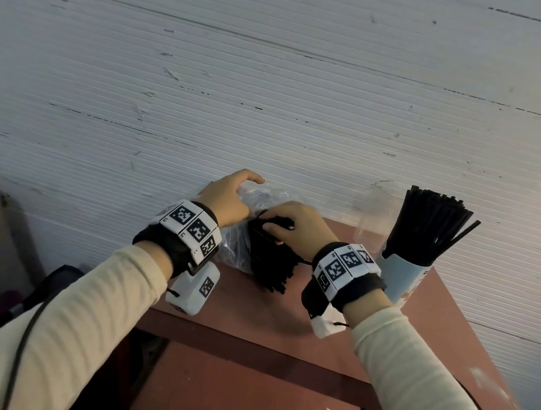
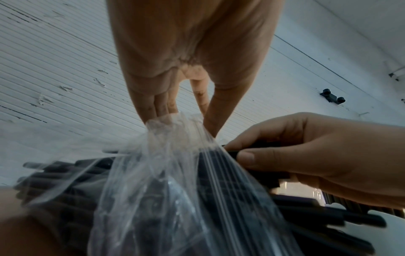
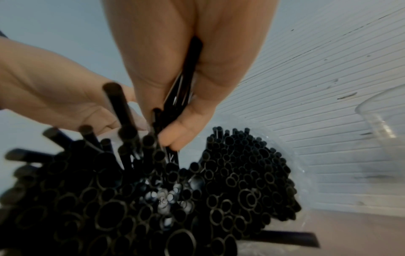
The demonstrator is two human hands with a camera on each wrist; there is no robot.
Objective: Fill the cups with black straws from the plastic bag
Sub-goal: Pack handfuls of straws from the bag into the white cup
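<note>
Though bagged, black straws (image 1: 270, 260) splayed.

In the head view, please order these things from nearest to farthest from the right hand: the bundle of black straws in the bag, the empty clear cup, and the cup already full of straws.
1. Bundle of black straws: the right hand grips it, at the plastic bag.
2. Full cup: right of that hand's wrist, on the table.
3. Empty clear cup: farther back, by the wall. Items 2 and 3 are close to call.
</note>
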